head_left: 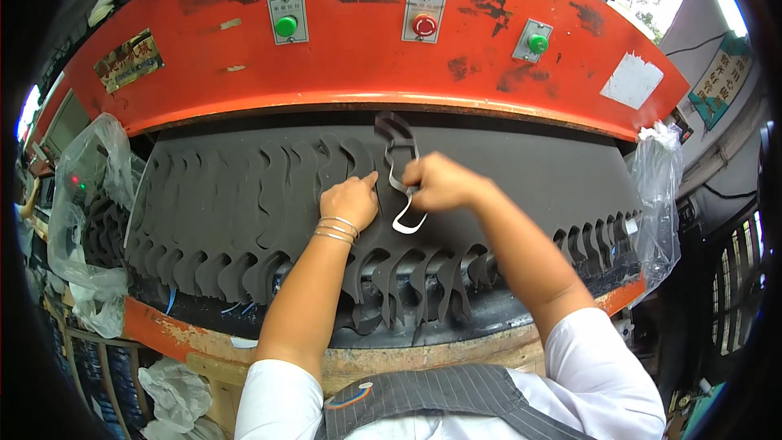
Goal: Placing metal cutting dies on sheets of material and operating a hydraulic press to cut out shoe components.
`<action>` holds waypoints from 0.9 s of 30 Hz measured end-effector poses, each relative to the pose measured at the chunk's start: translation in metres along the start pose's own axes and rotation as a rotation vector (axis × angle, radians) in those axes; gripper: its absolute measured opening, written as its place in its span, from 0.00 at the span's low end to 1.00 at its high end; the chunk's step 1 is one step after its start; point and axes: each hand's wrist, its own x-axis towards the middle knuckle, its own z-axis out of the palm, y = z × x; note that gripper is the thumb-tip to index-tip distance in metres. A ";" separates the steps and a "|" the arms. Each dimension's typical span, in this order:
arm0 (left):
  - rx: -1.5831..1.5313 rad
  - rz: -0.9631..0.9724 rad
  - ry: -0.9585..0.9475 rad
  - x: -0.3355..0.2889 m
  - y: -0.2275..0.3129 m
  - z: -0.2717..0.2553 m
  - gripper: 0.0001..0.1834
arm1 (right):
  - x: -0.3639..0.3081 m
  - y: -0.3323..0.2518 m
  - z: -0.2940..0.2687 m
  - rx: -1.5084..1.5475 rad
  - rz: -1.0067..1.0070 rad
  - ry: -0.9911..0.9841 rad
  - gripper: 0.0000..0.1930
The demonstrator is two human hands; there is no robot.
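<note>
A dark grey foam sheet (521,163) lies on the press bed, its left part marked with rows of wavy cuts. My right hand (444,183) is closed around the middle of a curved metal cutting die (406,228), which stands on or just over the sheet. Its lower end shines white and its far end looks dark. Left of the die, my left hand (349,200) rests on the sheet beside the wavy cuts. One finger of it points forward and the others are curled; whatever they may hold is hidden.
Wavy cut foam pieces (232,277) hang along the near edge. Beyond the sheet rises an orange press beam (350,57) with two green buttons (286,26) and a red button (423,25). Clear plastic bags (658,195) hang at both sides. A wooden edge (456,358) runs before me.
</note>
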 end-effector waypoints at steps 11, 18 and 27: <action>-0.102 -0.016 -0.007 0.015 0.000 -0.001 0.23 | -0.036 0.011 0.071 -0.260 0.173 0.256 0.47; -0.106 -0.046 -0.033 0.052 0.002 0.004 0.24 | -0.014 0.030 0.063 -0.272 0.189 0.343 0.43; -0.554 -0.133 0.101 0.108 -0.037 -0.042 0.17 | 0.012 0.068 -0.107 -0.212 -0.071 0.943 0.39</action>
